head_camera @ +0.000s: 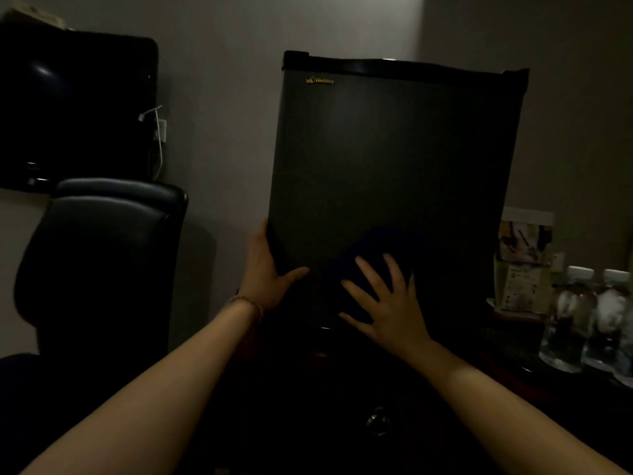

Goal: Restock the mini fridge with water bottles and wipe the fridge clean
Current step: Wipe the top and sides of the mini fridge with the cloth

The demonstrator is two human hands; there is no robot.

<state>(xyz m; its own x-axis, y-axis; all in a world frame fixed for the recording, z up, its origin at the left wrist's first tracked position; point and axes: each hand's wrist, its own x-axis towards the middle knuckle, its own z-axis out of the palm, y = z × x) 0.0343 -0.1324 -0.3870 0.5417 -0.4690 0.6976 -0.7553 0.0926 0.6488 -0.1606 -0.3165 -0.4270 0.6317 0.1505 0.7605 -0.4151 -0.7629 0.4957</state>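
Observation:
A black mini fridge [394,159] stands in front of me with its door closed. My left hand [265,272] grips the lower left edge of the door, thumb across the front. My right hand [383,303] presses a dark blue cloth [373,248] flat against the lower part of the door, fingers spread and straight. Two clear water bottles [582,323] with white caps stand on the dark counter at the far right.
A black leather chair [99,265] stands close on the left. Above it a dark TV [75,108] hangs on the wall with a white cable. A brochure holder [524,262] sits right of the fridge. A round drawer handle [378,421] shows below.

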